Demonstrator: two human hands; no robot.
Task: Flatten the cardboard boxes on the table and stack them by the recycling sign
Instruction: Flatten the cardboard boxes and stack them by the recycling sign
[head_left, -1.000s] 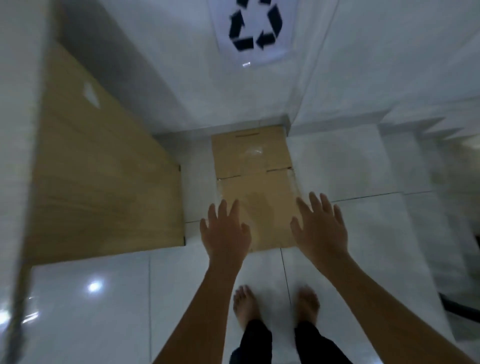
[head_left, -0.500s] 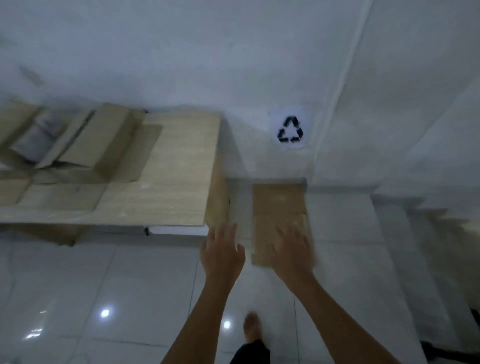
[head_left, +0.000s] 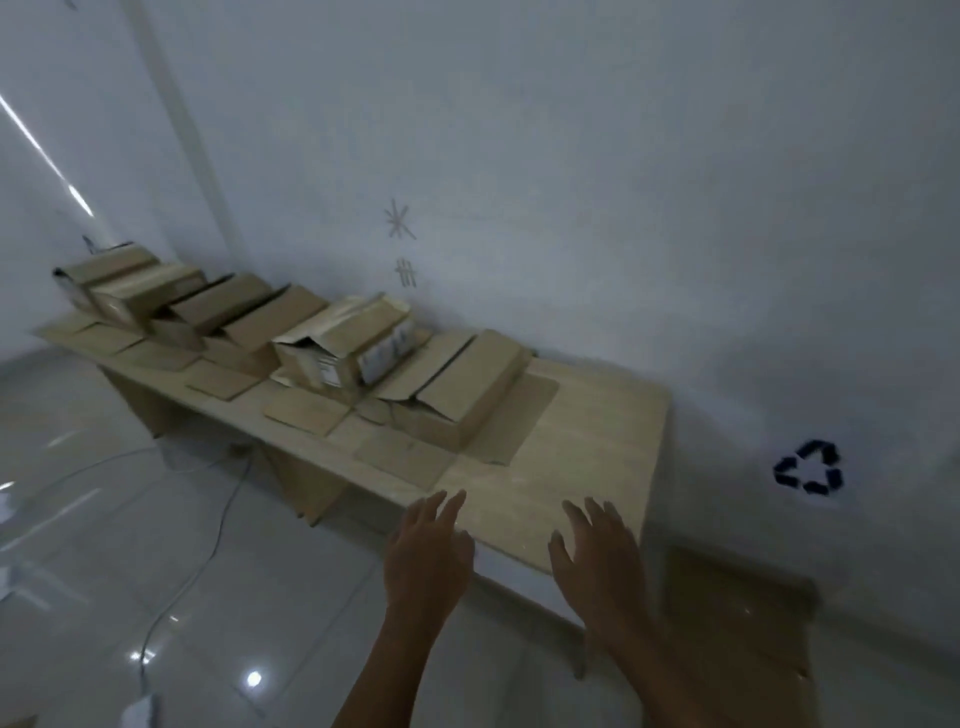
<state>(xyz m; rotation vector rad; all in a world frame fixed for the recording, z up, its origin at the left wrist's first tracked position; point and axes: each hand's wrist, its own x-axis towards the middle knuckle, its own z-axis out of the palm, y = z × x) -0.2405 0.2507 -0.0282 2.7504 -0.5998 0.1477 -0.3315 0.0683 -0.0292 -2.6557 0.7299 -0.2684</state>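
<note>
Both hands raised, empty, before the bench end.

Head view: left hand (head_left: 427, 558) and right hand (head_left: 597, 558) hang with fingers spread, each grip wide, holding nothing. Unflattened boxes (head_left: 332, 348) line the bench (head_left: 597, 431). A flattened box (head_left: 737, 613) lies on the floor below the recycling sign (head_left: 808, 467).

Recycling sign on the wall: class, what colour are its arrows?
The arrows of the recycling sign look black or very dark on white, seen in the head view.
</note>
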